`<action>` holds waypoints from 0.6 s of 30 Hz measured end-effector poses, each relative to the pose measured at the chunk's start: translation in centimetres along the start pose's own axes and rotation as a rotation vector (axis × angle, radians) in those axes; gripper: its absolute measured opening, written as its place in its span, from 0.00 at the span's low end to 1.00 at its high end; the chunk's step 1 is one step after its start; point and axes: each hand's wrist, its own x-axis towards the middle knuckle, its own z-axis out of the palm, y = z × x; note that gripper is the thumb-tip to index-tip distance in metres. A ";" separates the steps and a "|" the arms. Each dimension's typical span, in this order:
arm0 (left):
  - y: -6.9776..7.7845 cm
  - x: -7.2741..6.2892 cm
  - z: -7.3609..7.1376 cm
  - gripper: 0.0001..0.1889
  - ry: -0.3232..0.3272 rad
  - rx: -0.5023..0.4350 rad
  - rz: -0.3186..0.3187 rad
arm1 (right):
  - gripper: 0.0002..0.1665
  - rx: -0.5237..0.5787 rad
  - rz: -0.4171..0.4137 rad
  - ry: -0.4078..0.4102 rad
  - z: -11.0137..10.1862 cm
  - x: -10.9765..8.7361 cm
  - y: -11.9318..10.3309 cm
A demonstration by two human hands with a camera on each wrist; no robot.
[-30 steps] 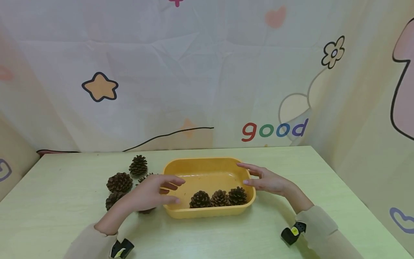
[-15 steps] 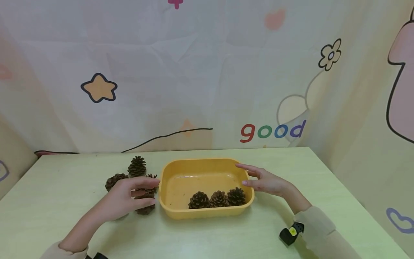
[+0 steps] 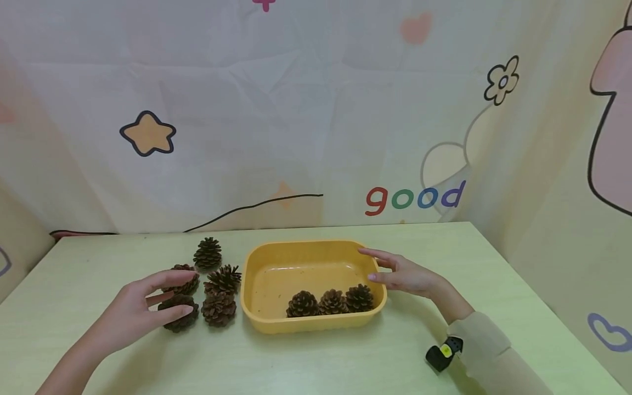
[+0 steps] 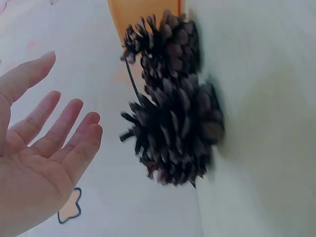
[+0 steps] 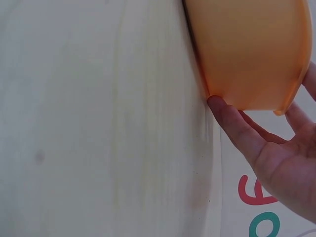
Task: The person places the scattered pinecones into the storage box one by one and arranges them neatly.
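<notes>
My left hand [image 3: 133, 315] hovers over the left group of pine cones with its fingers spread and nothing held. In the head view it partly covers a back-left pine cone [image 3: 187, 282] and a front-left pine cone [image 3: 185, 317]. The left wrist view shows the hand [image 4: 47, 148] apart from the nearest pine cone [image 4: 177, 123]. A yellow plastic basin [image 3: 316, 325] stands mid-table, with three pine cones [image 3: 333, 302] along its front inside wall. My right hand [image 3: 407, 276] grips the basin's right end, thumb over the rim and fingers against the outer wall [image 5: 256, 59].
More pine cones stand left of the basin: one at the back [image 3: 208, 254], one in the middle [image 3: 224, 280] and one in front [image 3: 219, 309]. The pale table [image 3: 306, 362] ends at a printed cloth backdrop [image 3: 222, 131], with cloth on both sides.
My left hand has moved left and down from over the basin's left side to the pine cone group, uncovering the cones beside the basin. The right hand has stayed on the basin.
</notes>
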 end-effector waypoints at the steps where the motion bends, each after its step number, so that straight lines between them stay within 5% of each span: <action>1: -0.3 -0.2 -0.1 0.26 0.008 0.002 -0.002 | 0.41 -0.001 0.000 0.001 0.0 0.0 0.0; 11: -2.2 -1.1 -0.3 0.29 0.026 0.041 -0.028 | 0.40 -0.010 0.003 0.009 0.2 0.0 -0.3; 18: -2.9 -0.9 -0.6 0.32 -0.043 0.061 -0.103 | 0.41 -0.024 0.009 0.022 0.2 0.0 -0.4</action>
